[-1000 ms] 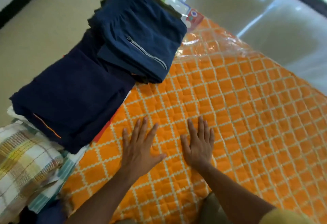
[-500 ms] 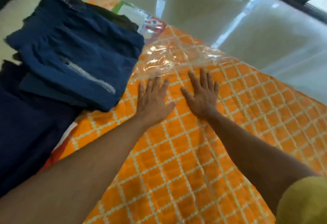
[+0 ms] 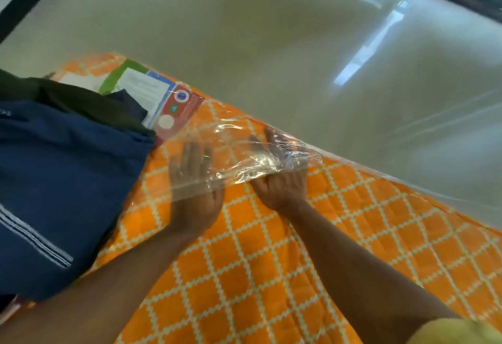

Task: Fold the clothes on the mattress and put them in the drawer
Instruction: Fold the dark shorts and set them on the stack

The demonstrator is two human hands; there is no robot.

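A stack of folded dark blue clothes (image 3: 59,180) with a grey zip lies on the left part of the orange quilted mattress (image 3: 258,256). A dark green garment (image 3: 81,102) shows at the stack's far end. My left hand (image 3: 194,189) lies flat on the mattress just right of the stack, its fingers slid under a loose sheet of clear plastic wrap (image 3: 244,159). My right hand (image 3: 279,175) lies flat beside it near the mattress's far edge, fingers also under the plastic. Neither hand holds anything.
A printed label (image 3: 163,99) sits under the plastic at the mattress's far left corner. Shiny pale floor (image 3: 271,45) lies beyond the mattress edge, with dark frames along the top corners. A yellow sleeve (image 3: 456,332) shows at the bottom right.
Both hands have slid forward across the mattress, from its middle to the far edge, and their fingers have gone under the plastic wrap. The view has shifted forward, so less of the stack shows.
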